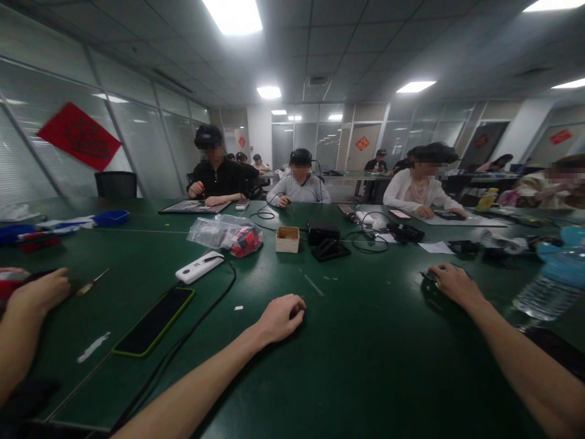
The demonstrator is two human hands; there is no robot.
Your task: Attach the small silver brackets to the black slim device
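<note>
My left hand [280, 318] rests on the green table [365, 353] near the middle. A ring is on one finger, and the fingers curl down over something small and dark that I cannot make out. My right hand [453, 284] lies further right, fingers together and pressed on a small dark flat piece [428, 278]. Nearest my left hand are a black phone in a green case [155, 320], a white power bank [199, 267] and a black cable [214, 299].
Another person's hand [39, 292] at far left holds a small screwdriver [91, 283]. A clear bag with red parts [228, 235], a small cardboard box [287, 239], black chargers [323, 233] and a water bottle [551, 283] stand around. Several seated people work across the table.
</note>
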